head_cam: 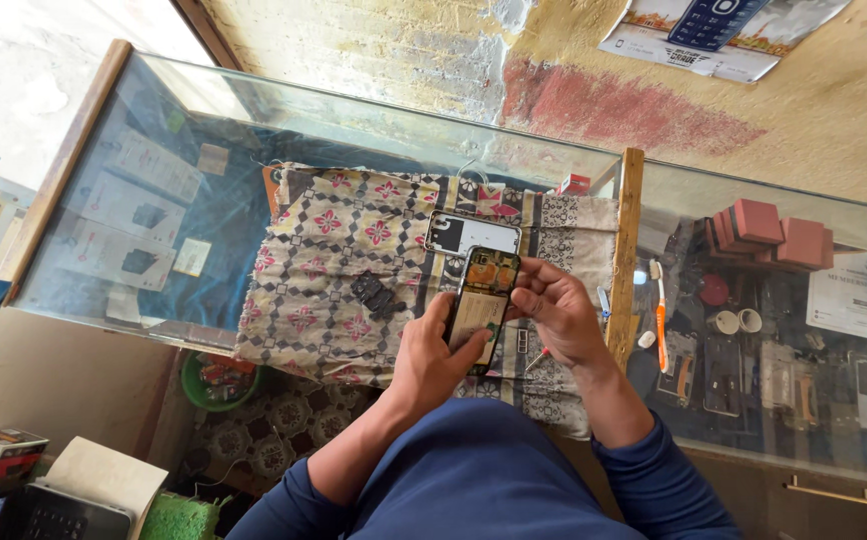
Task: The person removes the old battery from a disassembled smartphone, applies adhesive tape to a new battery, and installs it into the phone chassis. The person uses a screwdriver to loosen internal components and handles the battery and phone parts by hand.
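Note:
An opened phone [483, 298] with its back cover off shows its insides and a pale battery. My left hand [432, 357] grips it from the lower left, thumb across the battery. My right hand [555, 306] holds its right edge, fingertips near the upper part. Just beyond it a white back cover [472, 233] lies on a patterned cloth [339, 260]. A small dark part [374, 294] rests on the cloth to the left of the phone.
The cloth covers a glass counter [154, 190] with boxed goods inside. An orange-handled toothbrush [660, 318] lies on the glass at right, above phones, red boxes [757, 225] and white tape rolls. A red-handled tool [537, 359] peeks out under my right wrist.

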`<state>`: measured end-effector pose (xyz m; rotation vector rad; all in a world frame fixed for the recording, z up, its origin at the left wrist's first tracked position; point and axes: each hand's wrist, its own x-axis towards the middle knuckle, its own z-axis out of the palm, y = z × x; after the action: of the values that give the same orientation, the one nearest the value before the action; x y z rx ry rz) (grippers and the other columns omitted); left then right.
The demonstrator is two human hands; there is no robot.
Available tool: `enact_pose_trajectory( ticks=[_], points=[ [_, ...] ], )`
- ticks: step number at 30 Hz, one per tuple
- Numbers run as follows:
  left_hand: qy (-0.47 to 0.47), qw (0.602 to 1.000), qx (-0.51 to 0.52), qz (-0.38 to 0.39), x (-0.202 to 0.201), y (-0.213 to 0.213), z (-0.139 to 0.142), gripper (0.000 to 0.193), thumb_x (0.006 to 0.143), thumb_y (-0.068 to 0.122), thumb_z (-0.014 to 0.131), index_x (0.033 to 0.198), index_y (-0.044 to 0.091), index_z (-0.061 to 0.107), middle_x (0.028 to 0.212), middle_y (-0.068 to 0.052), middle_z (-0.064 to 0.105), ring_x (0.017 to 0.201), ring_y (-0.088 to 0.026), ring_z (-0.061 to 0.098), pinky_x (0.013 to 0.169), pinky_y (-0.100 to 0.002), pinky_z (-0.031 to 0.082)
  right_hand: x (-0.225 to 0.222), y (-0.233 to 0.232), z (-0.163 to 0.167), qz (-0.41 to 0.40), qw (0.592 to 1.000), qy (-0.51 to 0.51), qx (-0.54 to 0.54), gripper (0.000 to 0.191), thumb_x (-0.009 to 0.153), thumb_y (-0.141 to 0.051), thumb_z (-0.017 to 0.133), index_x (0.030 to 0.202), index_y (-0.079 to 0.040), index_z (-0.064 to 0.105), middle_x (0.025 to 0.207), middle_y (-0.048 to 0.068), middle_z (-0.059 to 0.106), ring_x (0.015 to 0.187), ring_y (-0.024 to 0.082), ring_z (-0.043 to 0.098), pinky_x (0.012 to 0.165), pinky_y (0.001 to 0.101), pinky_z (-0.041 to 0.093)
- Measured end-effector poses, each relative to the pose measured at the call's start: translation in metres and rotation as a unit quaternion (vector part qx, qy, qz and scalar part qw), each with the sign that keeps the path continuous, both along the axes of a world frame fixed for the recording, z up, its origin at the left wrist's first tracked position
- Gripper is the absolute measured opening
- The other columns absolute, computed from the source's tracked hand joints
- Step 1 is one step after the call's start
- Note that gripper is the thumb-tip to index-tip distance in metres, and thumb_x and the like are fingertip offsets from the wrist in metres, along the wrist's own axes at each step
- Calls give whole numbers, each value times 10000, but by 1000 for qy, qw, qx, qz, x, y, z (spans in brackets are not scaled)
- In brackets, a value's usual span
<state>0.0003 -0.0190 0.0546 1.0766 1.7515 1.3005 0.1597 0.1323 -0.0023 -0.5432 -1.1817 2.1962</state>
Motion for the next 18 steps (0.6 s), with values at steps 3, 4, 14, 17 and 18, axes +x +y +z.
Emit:
enact_pose_trajectory(
  ticks=[3, 4, 14, 17, 18],
  points=[
    [13, 1000, 2, -21, 2, -2, 10, 404, 864, 184, 751, 1173, -20, 589, 824, -187, 761, 722, -279, 783, 646, -375, 601, 0, 4, 9, -21, 998, -24, 49, 428, 943, -22, 746, 1346, 54, 623, 1071, 120, 742, 925, 155, 724, 769, 313, 632],
    [5, 1000, -11, -27, 2, -2, 12, 399, 866, 193, 745, 1167, -15, 586, 815, -181, 761, 714, -282, 788, 639, -376, 602, 0, 4, 13, -18, 997, -26, 64, 437, 929, -15, 754, 1342, 48, 627, 1070, 120, 745, 918, 151, 724, 756, 301, 627],
    [86, 995, 16, -46, 7, -6, 24, 370, 909, 189, 728, 1171, -12, 561, 826, -176, 737, 694, -320, 755, 622, -416, 589, 2, 4, 31, -12, 992, -27, 120, 443, 868, 20, 780, 1289, 36, 642, 1090, 128, 755, 963, 154, 741, 842, 298, 644],
    [102, 993, 18, -57, 7, -8, 25, 364, 925, 188, 719, 1176, -10, 546, 842, -177, 731, 705, -330, 752, 618, -424, 589, 2, 5, 32, -6, 992, -26, 123, 432, 874, 17, 783, 1284, 37, 646, 1096, 129, 754, 969, 153, 739, 849, 296, 641],
    [112, 992, 25, -59, 7, -8, 25, 365, 927, 187, 719, 1177, -12, 543, 851, -180, 728, 711, -335, 751, 618, -428, 588, 2, 5, 32, -3, 992, -24, 121, 428, 877, 17, 785, 1282, 38, 647, 1099, 129, 753, 973, 153, 738, 853, 295, 639]
  ],
)
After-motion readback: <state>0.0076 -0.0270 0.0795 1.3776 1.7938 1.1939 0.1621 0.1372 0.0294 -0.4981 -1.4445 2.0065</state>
